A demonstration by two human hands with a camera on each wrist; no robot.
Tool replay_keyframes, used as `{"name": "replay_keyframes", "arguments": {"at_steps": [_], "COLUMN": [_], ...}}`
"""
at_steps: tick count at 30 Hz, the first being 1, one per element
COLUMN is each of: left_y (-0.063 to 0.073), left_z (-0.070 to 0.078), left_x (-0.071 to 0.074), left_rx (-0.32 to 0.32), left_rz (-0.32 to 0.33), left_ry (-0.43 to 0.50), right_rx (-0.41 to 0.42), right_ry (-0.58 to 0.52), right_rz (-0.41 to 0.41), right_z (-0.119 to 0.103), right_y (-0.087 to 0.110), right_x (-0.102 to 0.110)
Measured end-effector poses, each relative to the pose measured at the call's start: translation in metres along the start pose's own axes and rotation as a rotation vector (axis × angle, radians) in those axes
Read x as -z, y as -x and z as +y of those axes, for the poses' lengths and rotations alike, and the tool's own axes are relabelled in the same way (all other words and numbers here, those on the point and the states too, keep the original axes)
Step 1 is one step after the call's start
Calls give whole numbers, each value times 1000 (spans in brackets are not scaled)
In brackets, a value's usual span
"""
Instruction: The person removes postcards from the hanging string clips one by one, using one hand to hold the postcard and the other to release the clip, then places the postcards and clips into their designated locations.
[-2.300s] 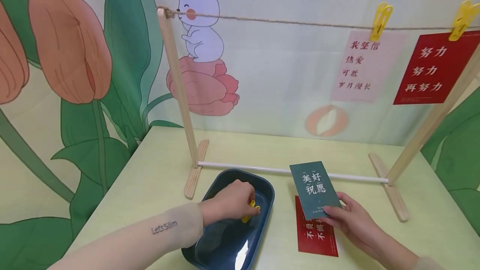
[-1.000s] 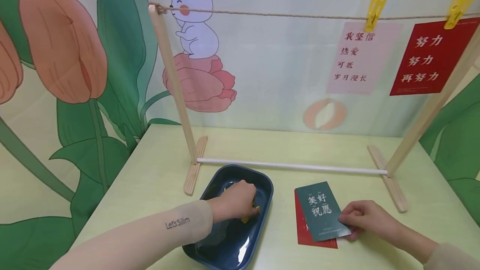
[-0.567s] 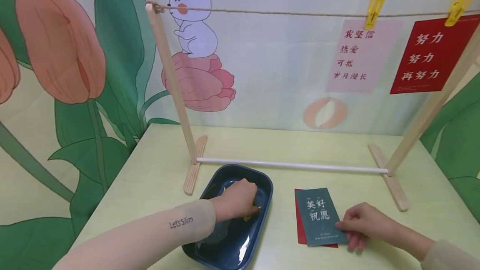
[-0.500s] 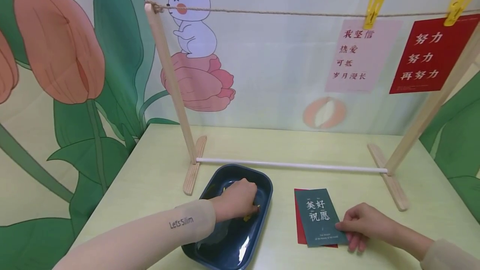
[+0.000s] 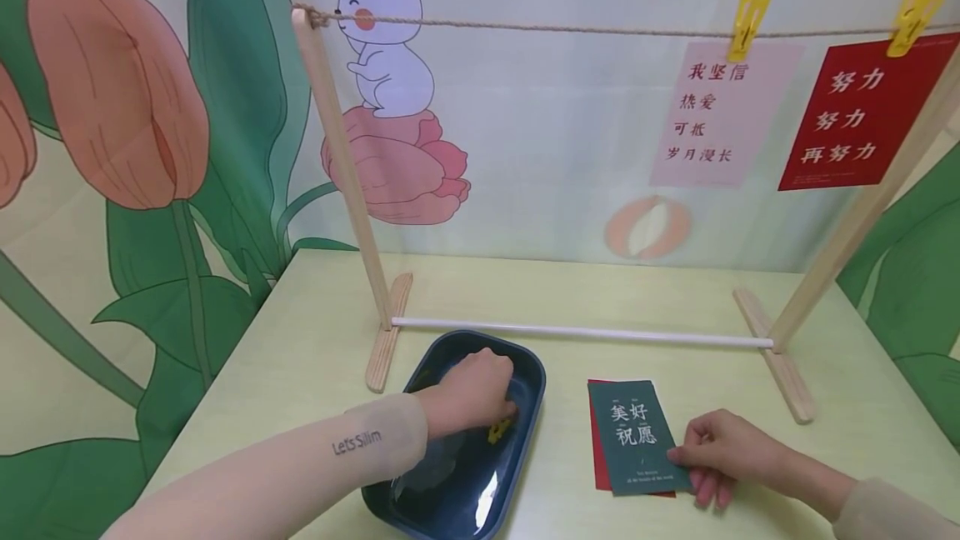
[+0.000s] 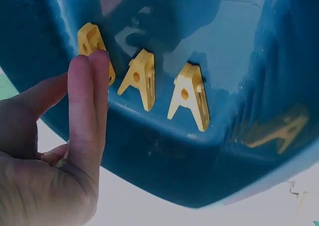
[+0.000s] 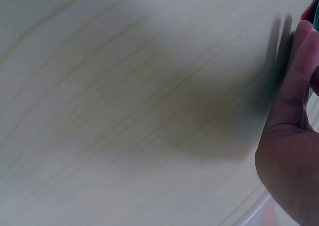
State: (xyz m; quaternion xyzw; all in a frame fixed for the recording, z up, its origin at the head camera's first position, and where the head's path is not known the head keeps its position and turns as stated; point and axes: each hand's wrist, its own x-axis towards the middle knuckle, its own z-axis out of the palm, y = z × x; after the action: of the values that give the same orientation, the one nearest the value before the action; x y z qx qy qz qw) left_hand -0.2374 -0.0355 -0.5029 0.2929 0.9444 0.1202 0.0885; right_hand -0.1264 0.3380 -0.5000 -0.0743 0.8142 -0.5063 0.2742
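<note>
Inside the dark blue tray [image 5: 534, 373], my left hand [image 5: 472, 390] reaches down among several yellow clothespins [image 6: 189, 94]. In the left wrist view its first two fingers are straight, with their tips overlapping the leftmost clothespin [image 6: 89, 37]. My right hand [image 5: 731, 452] pinches the lower right corner of a dark green card [image 5: 637, 457] with white characters. That card lies over a red card [image 5: 600, 457], of which only the left and bottom edges show. In the right wrist view, the right hand [image 7: 294, 126] is close over the tabletop.
Behind the tray stands a wooden frame [image 5: 345, 165] with a twine line [image 5: 562, 27] and a white bottom bar [image 5: 577, 332]. A pink card [image 5: 723, 123] and a red card with three lines [image 5: 847, 123] hang at the right from yellow clothespins [image 5: 750, 19]. A printed backdrop [image 5: 525, 148] hangs behind.
My right hand has lowered the green card from above onto the red card and straightened it. My left hand has stayed in the tray, shifting slightly among the clothespins.
</note>
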Motion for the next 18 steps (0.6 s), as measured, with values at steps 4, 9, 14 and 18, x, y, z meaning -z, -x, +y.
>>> {"name": "replay_keyframes", "arguments": {"at_steps": [4,9,14,18], "left_y": [3,11,32,38], "left_z": [2,7,31,45], "left_x": [11,32,77,104], "left_rx": [5,-1,-1,17], "left_rz": [8,5,-17,-9], "left_ry": [-34,-19,48,101], "right_rx": [0,-18,4,28], "right_ry": [32,72,93,100], "right_rz": [1,-5,-12,10], "right_z": [-4,-6,-6,-12], "right_y": [-1,-1,-1,-4], "right_x": [0,1,1,5]}}
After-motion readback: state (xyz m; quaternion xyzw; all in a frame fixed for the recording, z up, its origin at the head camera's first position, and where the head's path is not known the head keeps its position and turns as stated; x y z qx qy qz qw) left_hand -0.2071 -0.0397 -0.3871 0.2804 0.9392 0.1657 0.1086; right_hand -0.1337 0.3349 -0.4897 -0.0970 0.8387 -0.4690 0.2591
